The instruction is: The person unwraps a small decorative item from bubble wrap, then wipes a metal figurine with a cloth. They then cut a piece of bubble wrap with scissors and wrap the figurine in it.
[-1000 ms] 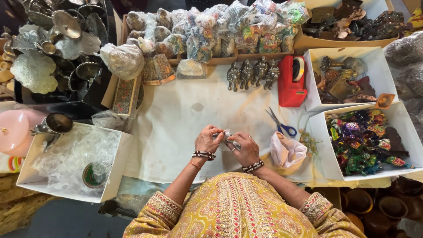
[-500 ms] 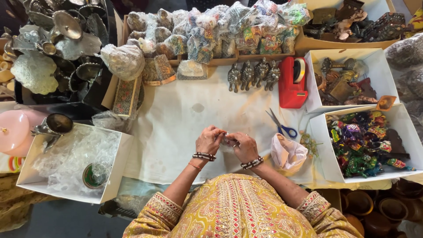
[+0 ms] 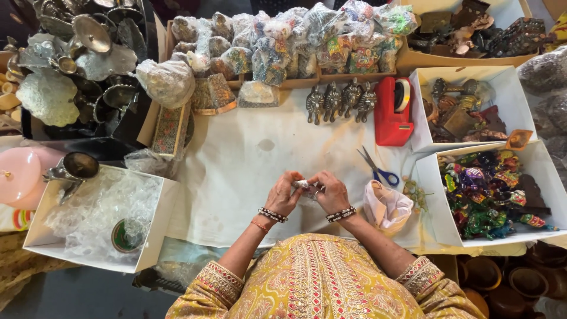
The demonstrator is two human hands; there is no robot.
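Observation:
My left hand [image 3: 284, 194] and my right hand [image 3: 331, 191] meet over the white table cloth [image 3: 236, 171], fingertips together. Between them they pinch a small pale, shiny item [image 3: 302, 185]; most of it is hidden by my fingers. Both wrists wear beaded bangles. A crumpled pale pink bag [image 3: 387, 207] lies just right of my right hand, and blue-handled scissors [image 3: 378, 168] lie beyond it.
A red tape dispenser [image 3: 393, 111] and several small metal figurines [image 3: 339, 100] stand at the back. White boxes of colourful trinkets [image 3: 490, 195] sit on the right. A box of clear plastic bags [image 3: 97, 218] sits left. Wrapped goods [image 3: 295, 35] and metal dishes [image 3: 77, 53] line the far edge.
My hands have closed in more tightly around the small item and shifted slightly; everything else on the table stays put.

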